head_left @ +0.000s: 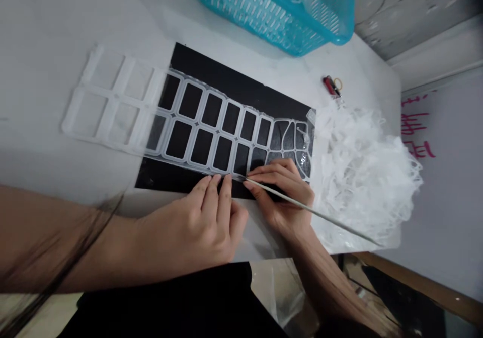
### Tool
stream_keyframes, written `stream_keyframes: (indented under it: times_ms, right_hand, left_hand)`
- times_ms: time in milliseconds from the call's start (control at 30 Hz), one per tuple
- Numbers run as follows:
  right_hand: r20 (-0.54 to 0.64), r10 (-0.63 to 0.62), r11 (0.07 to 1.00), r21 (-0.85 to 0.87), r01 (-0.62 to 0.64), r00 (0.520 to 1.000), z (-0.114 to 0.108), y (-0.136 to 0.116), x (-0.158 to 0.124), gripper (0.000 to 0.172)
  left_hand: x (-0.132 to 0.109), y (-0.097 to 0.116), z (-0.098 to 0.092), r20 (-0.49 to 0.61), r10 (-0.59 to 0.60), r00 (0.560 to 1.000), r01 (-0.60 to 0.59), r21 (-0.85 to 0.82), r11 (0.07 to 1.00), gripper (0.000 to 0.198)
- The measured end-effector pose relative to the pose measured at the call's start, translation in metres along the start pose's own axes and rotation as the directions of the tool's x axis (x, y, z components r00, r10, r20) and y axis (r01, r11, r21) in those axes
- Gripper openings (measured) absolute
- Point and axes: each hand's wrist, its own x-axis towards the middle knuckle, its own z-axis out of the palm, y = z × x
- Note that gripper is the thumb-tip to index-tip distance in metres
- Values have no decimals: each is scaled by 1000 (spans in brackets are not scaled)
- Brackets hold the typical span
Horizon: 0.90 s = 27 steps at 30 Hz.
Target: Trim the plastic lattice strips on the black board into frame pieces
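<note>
A translucent white sheet of joined rectangular frames (196,125) lies across a black mat (226,89), its left end extending past the mat. At the right end, thin loose strands still lie over the frames. My left hand (211,217) rests with fingers stretched out, its fingertips pressing along the sheet's near edge. Beside it, my right hand (287,197) is closed, thumb and fingers pinched at that same edge. A long, thin, pale strip (320,212) runs from the right fingertips toward the lower right. Whether a small tool is also in the pinch is hidden.
A blue perforated basket (264,13) with white pieces inside stands at the back of the white table (49,41). A tangled heap of white strips (370,177) lies on the right. Behind it is a small red-and-black item (332,86) with a yellow ring.
</note>
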Motion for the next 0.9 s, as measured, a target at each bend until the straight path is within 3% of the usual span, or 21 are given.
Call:
stream_keyframes:
  times_ms: [167,333,533,733,900]
  right_hand:
    - [0,-6,1000,-4,6,1000,-5,-1,2,17]
    - [9,20,1000,9,-20,1000,-7,0,2,17]
    - [-55,65,985,163,-55,996,-1,-1,0,19]
    - [-114,104,968,242,-74,988,-2,2,6,18]
    - [-144,104,970,232,-69,984,-5,8,10,15]
  left_hand:
    - [0,-1,0,-21,-47,999,45,-107,993,11]
    - [2,-3,0,-20,24,1000,-24,-5,1000,14]
    - [-6,3,7,-28,-47,998,42,-156,987,12]
    - [-4,-1,7,-25,61,998,-60,30,998,15]
    - [-4,2,10,-18,49,999,-48,64,997,13]
